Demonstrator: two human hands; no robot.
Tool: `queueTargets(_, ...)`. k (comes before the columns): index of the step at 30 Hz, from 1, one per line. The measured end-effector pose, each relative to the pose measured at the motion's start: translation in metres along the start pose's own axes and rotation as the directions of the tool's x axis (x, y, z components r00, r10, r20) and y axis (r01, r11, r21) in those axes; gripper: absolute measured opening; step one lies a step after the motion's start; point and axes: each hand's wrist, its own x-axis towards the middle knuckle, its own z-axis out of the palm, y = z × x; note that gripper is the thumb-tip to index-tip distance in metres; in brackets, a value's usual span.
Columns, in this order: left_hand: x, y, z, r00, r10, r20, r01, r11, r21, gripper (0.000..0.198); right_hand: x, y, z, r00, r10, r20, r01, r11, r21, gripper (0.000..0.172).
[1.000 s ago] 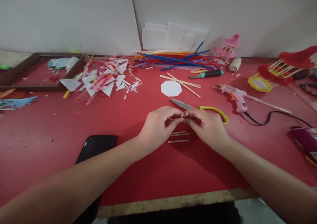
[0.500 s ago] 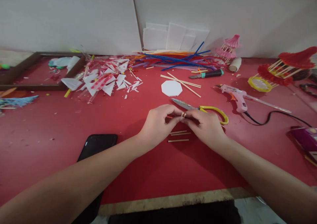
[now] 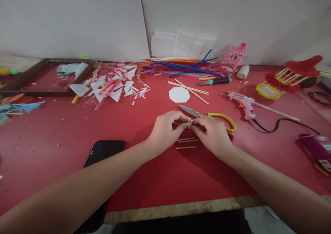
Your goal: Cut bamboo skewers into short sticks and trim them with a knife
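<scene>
My left hand [image 3: 165, 129] and my right hand [image 3: 210, 132] meet fingertip to fingertip over the red table [image 3: 51, 148]. Both are pinched shut on a small thin stick piece [image 3: 190, 120] held between them, with a sliver of red showing at the left fingers. Three short wooden sticks [image 3: 186, 142] lie on the table just under my hands. Yellow-handled scissors [image 3: 207, 115] lie right behind my right hand. A white octagon cutout [image 3: 179, 95] sits a little farther back.
A black phone [image 3: 103, 151] lies by my left forearm. A pink glue gun [image 3: 244, 101] with its black cord lies to the right, near a purple box [image 3: 317, 149]. White paper scraps [image 3: 111, 85], coloured straws [image 3: 181, 65], long sticks, a utility knife [image 3: 214, 81], small red and pink stick models and a wooden frame [image 3: 41, 77] fill the back.
My hands have stayed pinched together in the same spot, fingers shifting only slightly. The view has tipped a little, so the far objects sit lower in the frame.
</scene>
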Motion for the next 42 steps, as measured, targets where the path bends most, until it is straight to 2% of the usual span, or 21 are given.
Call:
queueTargets(7, 0.001, -0.004, 0.0, 1.0, 0.023, 0.011, -0.022, 0.999, -0.034, 0.006, 0.0, 0.003, 0.003, 0.999, -0.026, -0.027, 0.027, 1.0, 0.004, 0.011)
queueTargets(14, 0.001, -0.002, 0.001, 1.0, -0.027, 0.007, 0.027, 0.996, -0.088, 0.004, 0.003, 0.006, 0.003, 0.994, -0.106, -0.01, 0.106, 0.994, -0.001, 0.013)
queueTargets(22, 0.0, -0.005, 0.002, 1.0, 0.002, -0.016, -0.003, 0.999, -0.036, 0.009, 0.002, 0.002, 0.004, 0.997, -0.075, -0.028, 0.075, 0.997, 0.012, 0.014)
queueTargets(33, -0.001, -0.006, 0.005, 1.0, -0.017, -0.003, 0.016, 0.997, -0.077, 0.007, 0.0, 0.003, 0.004, 0.998, -0.048, -0.029, 0.049, 0.998, 0.027, 0.013)
queueTargets(38, -0.001, -0.009, 0.008, 1.0, 0.019, -0.011, -0.019, 0.997, -0.074, 0.006, 0.0, 0.003, 0.002, 0.997, -0.072, 0.013, 0.072, 0.997, 0.026, 0.01)
queueTargets(42, -0.003, -0.009, 0.01, 0.999, 0.039, -0.002, -0.039, 0.996, -0.076, 0.006, 0.002, 0.009, -0.016, 0.99, -0.104, 0.091, 0.105, 0.994, -0.014, 0.007)
